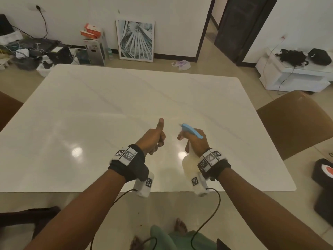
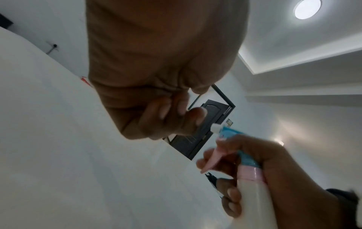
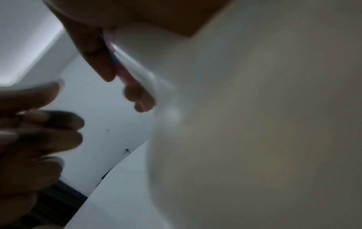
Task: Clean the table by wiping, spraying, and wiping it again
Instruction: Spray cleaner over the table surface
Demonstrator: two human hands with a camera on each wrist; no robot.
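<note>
My two forearms reach out over the near edge of the counter (image 1: 126, 98), and that white marble top is the landmark for everything here. Above its near middle my right hand (image 1: 195, 141) is wrapped around the neck of the spray bottle (image 1: 188, 164), fingers curled by the pink trigger (image 2: 210, 159), the blue nozzle head (image 1: 191, 130) aimed forward across the counter. Just beside it my left hand (image 1: 153, 139) is curled into a fist with the thumb up and holds nothing that I can make out. I see no cloth anywhere on the counter, so the wiping will have to wait until I find one. I judge this to be the spraying step. The risk is the nozzle's angle: pointed too level, the mist could carry past the far edge toward the framed picture (image 1: 136, 40) on the floor. My left hand sits near the nozzle and could catch spray too.
</note>
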